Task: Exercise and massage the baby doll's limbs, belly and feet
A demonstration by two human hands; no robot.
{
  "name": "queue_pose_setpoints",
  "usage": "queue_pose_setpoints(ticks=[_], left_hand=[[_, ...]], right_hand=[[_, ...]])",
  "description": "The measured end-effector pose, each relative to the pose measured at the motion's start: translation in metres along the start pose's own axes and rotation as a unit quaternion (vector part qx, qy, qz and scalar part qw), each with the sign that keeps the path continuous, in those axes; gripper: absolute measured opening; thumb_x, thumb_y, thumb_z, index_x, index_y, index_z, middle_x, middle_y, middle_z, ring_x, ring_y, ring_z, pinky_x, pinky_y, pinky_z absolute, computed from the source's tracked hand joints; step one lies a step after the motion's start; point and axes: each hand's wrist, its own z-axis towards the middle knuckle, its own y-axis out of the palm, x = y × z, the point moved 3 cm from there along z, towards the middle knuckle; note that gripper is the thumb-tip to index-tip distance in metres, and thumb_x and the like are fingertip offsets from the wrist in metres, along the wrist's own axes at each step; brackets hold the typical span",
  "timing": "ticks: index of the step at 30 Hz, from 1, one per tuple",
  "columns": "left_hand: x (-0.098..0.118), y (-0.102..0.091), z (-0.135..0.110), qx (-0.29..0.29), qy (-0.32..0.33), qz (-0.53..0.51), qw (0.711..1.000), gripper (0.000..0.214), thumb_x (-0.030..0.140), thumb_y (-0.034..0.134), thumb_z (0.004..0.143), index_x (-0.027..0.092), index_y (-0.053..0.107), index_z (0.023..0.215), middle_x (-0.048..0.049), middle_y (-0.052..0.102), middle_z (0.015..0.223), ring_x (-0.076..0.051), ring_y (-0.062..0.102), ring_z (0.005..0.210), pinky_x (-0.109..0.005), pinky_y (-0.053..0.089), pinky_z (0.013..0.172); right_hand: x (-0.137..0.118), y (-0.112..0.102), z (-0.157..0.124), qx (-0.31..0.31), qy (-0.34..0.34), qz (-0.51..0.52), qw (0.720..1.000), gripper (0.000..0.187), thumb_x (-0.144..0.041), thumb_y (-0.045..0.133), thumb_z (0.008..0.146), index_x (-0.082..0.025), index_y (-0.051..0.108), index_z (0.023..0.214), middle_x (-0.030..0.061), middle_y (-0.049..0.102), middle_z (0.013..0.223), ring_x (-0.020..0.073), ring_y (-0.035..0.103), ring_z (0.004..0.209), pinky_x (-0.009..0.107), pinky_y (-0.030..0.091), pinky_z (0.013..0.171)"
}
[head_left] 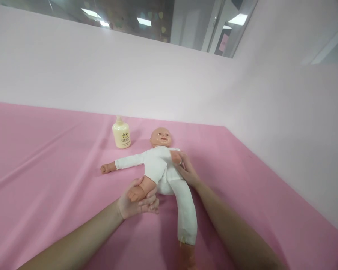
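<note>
A baby doll (pixel 157 162) in a white bodysuit lies on its back on the pink cloth (pixel 45 168), head toward the wall. My left hand (pixel 138 202) is wrapped round the doll's bare foot, the leg bent up toward me. My right hand (pixel 186 168) rests on the doll's side and grips its hand against the chest. The doll's other leg stretches toward me in a white sleeve. Its other arm lies out to the left.
A cream lotion bottle with a pump (pixel 121 133) stands upright just left of the doll's head. A pale pink wall (pixel 157 75) rises behind the cloth and along the right side.
</note>
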Motion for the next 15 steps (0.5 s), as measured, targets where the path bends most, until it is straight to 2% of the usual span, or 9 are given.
queue_pose_setpoints(ticks=[1, 3, 8, 12, 15], left_hand=[[0.001, -0.001, 0.001, 0.022, 0.006, -0.005, 1.0, 0.051, 0.065, 0.043, 0.079, 0.017, 0.05, 0.066, 0.0048, 0.029, 0.043, -0.017, 0.048, 0.061, -0.036, 0.045, 0.076], [0.002, -0.003, 0.002, 0.048, 0.014, -0.013, 0.999, 0.051, 0.064, 0.041, 0.081, 0.016, 0.049, 0.066, 0.0047, 0.028, 0.044, -0.016, 0.047, 0.06, -0.034, 0.043, 0.072], [0.0, -0.009, 0.003, 0.067, 0.008, -0.011, 0.998, 0.051, 0.063, 0.044, 0.082, 0.015, 0.052, 0.068, 0.0039, 0.033, 0.047, -0.017, 0.049, 0.061, -0.034, 0.042, 0.07], [-0.003, -0.008, 0.002, 0.043, -0.013, 0.008, 0.999, 0.053, 0.065, 0.042, 0.083, 0.014, 0.054, 0.07, 0.0025, 0.037, 0.049, -0.017, 0.05, 0.063, -0.034, 0.044, 0.071], [-0.008, -0.006, -0.001, -0.017, -0.034, 0.079, 0.996, 0.057, 0.069, 0.04, 0.081, 0.015, 0.056, 0.076, -0.0005, 0.047, 0.053, -0.02, 0.054, 0.067, -0.04, 0.047, 0.075]], right_hand=[[-0.005, 0.002, -0.001, -0.034, -0.028, -0.048, 0.998, 0.045, -0.034, 0.057, 0.089, -0.033, 0.051, 0.133, 0.002, 0.05, 0.139, 0.0229, 0.035, 0.138, 0.046, 0.024, 0.119], [-0.011, 0.003, 0.0, -0.063, -0.073, -0.11, 0.989, 0.046, -0.031, 0.054, 0.091, -0.034, 0.048, 0.136, 0.0021, 0.047, 0.142, 0.022, 0.029, 0.141, 0.046, 0.02, 0.12], [-0.009, 0.001, 0.003, -0.073, -0.095, -0.143, 0.982, 0.046, -0.029, 0.052, 0.092, -0.034, 0.046, 0.137, 0.0027, 0.046, 0.141, 0.0214, 0.03, 0.14, 0.047, 0.019, 0.12], [-0.002, 0.002, 0.001, -0.043, -0.038, -0.06, 0.997, 0.047, -0.03, 0.057, 0.088, -0.033, 0.049, 0.135, 0.0022, 0.046, 0.142, 0.0218, 0.032, 0.14, 0.046, 0.024, 0.118], [0.008, 0.0, 0.0, 0.042, 0.055, 0.082, 0.994, 0.05, -0.035, 0.059, 0.086, -0.031, 0.047, 0.135, 0.0025, 0.052, 0.137, 0.0217, 0.045, 0.131, 0.046, 0.035, 0.112]])
